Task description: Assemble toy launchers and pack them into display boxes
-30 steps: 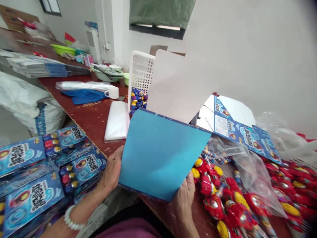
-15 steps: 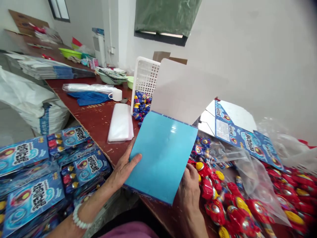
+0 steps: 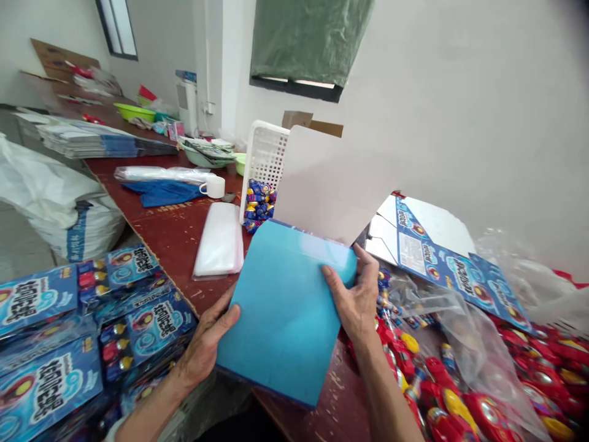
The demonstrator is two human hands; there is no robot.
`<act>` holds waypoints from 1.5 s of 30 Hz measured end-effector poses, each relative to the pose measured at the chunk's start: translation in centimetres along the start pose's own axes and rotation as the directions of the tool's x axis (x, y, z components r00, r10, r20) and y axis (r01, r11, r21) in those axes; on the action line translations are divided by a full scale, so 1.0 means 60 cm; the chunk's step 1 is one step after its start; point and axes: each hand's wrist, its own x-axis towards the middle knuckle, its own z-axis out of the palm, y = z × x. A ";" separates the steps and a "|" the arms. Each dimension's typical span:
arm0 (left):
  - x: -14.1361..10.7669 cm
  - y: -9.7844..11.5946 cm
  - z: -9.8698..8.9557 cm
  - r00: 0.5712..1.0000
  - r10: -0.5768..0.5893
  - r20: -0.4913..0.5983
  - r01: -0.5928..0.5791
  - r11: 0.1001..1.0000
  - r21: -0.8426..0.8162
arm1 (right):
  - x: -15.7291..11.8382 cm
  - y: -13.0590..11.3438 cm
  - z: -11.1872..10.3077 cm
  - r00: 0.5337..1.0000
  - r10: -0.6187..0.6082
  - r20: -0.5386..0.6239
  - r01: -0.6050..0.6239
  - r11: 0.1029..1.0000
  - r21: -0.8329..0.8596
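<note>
A cardboard box (image 3: 285, 313) with a plain light-blue face is between my hands, tilted up above the table edge. Its large pale flap (image 3: 326, 184) stands open at the far end. My left hand (image 3: 205, 337) grips the left edge, thumb on the blue face and fingers hidden behind. At the upper right corner, my right hand (image 3: 359, 294) pinches the box near the flap's fold, thumb on the blue face and fingers around the side. The inside of the box is hidden from me.
Red toys (image 3: 446, 399) and a clear plastic bag (image 3: 464, 331) lie to the right, before flattened printed boxes (image 3: 432, 252). A white basket (image 3: 264, 153) holds blue toys. Clear bags (image 3: 219, 239) and a mug (image 3: 214, 186) are left of it. Packed boxes (image 3: 50, 380) are stacked at lower left.
My right hand has moved up from the lower right side of the box to its upper right corner. The box has shifted slightly left and down, my left hand still on it.
</note>
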 end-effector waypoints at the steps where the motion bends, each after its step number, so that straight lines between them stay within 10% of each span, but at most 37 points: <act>1: 0.001 -0.003 -0.001 1.000 0.018 -0.020 -0.018 1.000 -0.003 | 0.000 0.008 0.008 0.999 0.047 -0.005 -0.046 0.997 0.069; 9: 0.017 -0.004 0.002 0.988 0.094 -0.122 -0.033 0.901 0.433 | 0.012 0.071 0.023 0.975 -0.024 0.219 0.082 0.962 -0.259; 16: 0.025 0.006 -0.007 0.988 0.148 -0.040 -0.123 0.922 0.366 | 0.050 0.044 0.007 0.880 0.009 0.474 0.182 0.918 -0.354; 25: 0.055 0.007 -0.004 0.944 0.330 -0.011 -0.234 0.692 0.683 | 0.050 0.063 0.025 0.856 -0.042 0.516 0.121 0.985 -0.121; 34: 0.055 0.025 -0.006 0.975 0.219 -0.042 -0.184 0.895 0.406 | 0.038 0.080 0.033 0.885 -0.032 0.464 0.062 0.997 -0.051; 40: 0.072 0.003 -0.001 0.871 0.469 0.147 -0.356 0.393 0.848 | 0.061 0.076 0.023 0.796 -0.051 0.603 0.225 0.950 -0.216; 45: 0.067 -0.027 0.015 0.820 0.453 0.351 -0.352 -0.084 0.932 | 0.049 0.058 0.058 0.701 0.033 0.712 0.414 0.794 -0.445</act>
